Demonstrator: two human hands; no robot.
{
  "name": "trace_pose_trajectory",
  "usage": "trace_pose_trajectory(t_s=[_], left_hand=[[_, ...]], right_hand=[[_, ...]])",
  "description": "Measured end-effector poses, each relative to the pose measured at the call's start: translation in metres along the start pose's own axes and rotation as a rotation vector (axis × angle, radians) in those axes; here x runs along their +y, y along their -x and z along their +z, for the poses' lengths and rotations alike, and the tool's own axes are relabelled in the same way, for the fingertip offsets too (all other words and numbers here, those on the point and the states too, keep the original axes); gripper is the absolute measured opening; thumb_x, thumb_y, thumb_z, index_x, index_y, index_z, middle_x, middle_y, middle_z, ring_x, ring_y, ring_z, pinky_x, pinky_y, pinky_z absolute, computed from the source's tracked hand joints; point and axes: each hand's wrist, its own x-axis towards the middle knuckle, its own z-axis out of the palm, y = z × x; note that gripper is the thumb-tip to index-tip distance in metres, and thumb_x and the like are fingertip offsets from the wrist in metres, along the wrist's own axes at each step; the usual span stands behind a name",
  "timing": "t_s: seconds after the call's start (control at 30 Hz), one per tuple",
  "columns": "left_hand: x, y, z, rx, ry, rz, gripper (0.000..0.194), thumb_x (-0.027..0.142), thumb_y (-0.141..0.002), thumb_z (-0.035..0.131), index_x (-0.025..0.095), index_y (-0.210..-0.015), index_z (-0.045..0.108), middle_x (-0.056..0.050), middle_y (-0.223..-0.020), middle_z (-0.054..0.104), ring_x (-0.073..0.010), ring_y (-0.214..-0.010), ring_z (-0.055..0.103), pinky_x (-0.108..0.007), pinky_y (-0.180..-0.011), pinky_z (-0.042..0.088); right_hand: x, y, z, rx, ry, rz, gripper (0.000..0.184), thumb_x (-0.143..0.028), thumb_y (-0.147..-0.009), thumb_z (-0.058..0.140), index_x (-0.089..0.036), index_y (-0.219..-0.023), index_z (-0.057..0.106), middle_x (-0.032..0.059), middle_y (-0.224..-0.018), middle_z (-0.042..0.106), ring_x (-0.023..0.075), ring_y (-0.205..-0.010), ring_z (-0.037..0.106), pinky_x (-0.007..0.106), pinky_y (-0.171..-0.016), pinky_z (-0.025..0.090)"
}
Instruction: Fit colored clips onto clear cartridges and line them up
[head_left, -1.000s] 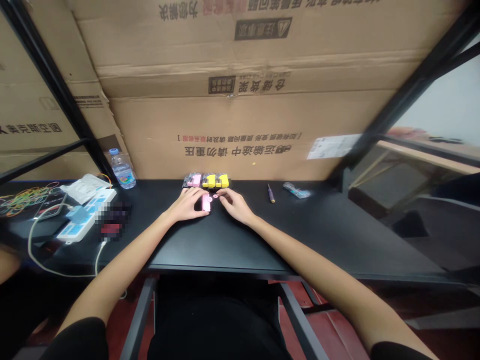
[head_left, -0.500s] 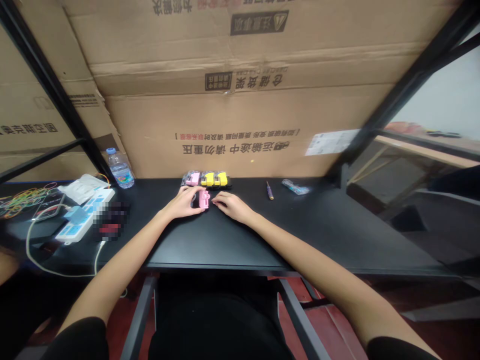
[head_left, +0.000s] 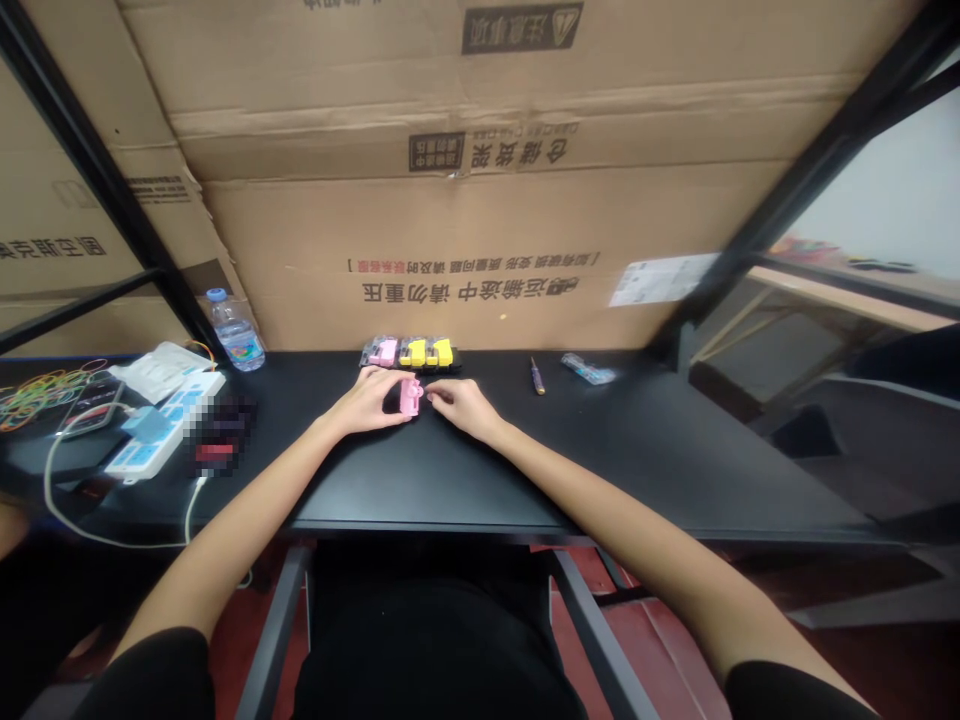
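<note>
My left hand [head_left: 373,402] pinches a small pink plastic part [head_left: 410,397] between thumb and fingers, upright just above the black table. The part has a boxy body with a rounded bump on its right side. My right hand [head_left: 463,407] is close by on the right, its fingertips pressed together beside that bump. Whatever lies between those fingertips is too small to make out. Behind my hands, a pink piece with clear plastic [head_left: 382,352] stands in a row with two yellow pieces, a left one [head_left: 412,353] and a right one [head_left: 440,352].
A screwdriver [head_left: 537,376] and a clear plastic packet [head_left: 587,369] lie to the right. On the left are a water bottle [head_left: 236,332], a white power strip [head_left: 161,428] with a cable, and tangled coloured bands [head_left: 51,393]. Cardboard [head_left: 480,215] rises behind the table [head_left: 442,490].
The right fingertips have shifted slightly against the pink part's side. My left hand keeps its hold on the part. The whole view has tilted a little.
</note>
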Motion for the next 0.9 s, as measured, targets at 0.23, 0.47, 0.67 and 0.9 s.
trace_pose_trajectory(t_s=[0.23,0.47,0.67,0.9], left_hand=[[0.005,-0.002,0.005,-0.028,0.017,0.01,0.065,0.05,-0.092,0.078,0.03,-0.15,0.058,-0.01,-0.146,0.069,-0.0339,-0.139,0.06,-0.056,-0.125,0.033],[0.0,-0.001,0.004,-0.004,0.015,0.01,0.063,0.051,-0.091,0.078,0.028,-0.147,0.059,-0.01,-0.147,0.069,-0.0326,-0.139,0.06,-0.055,-0.125,0.033],[0.003,-0.001,0.005,-0.006,0.03,0.042,0.059,0.047,-0.093,0.076,0.028,-0.147,0.06,-0.009,-0.15,0.067,-0.031,-0.141,0.06,-0.054,-0.125,0.031],[0.005,-0.002,0.006,-0.032,0.03,0.045,0.06,0.044,-0.094,0.075,0.031,-0.15,0.059,-0.008,-0.153,0.066,-0.0305,-0.143,0.059,-0.054,-0.126,0.029]], right_hand=[[0.001,0.0,0.011,0.059,-0.387,0.171,0.029,-0.043,-0.094,0.076,-0.016,-0.104,0.082,0.0093,-0.094,0.085,0.0251,-0.082,0.083,0.045,-0.082,0.073],[-0.01,0.001,0.011,0.09,-0.52,0.237,0.032,-0.046,-0.087,0.083,-0.018,-0.102,0.083,0.0099,-0.096,0.084,0.0262,-0.085,0.082,0.048,-0.086,0.072],[-0.014,0.002,0.015,0.101,-0.545,0.241,0.039,-0.045,-0.081,0.087,-0.02,-0.106,0.07,0.0043,-0.084,0.08,0.0222,-0.074,0.078,0.042,-0.073,0.07],[-0.008,0.001,0.019,0.102,-0.501,0.179,0.042,-0.043,-0.082,0.082,-0.025,-0.107,0.054,-0.0045,-0.07,0.069,0.0186,-0.065,0.071,0.038,-0.07,0.065]])
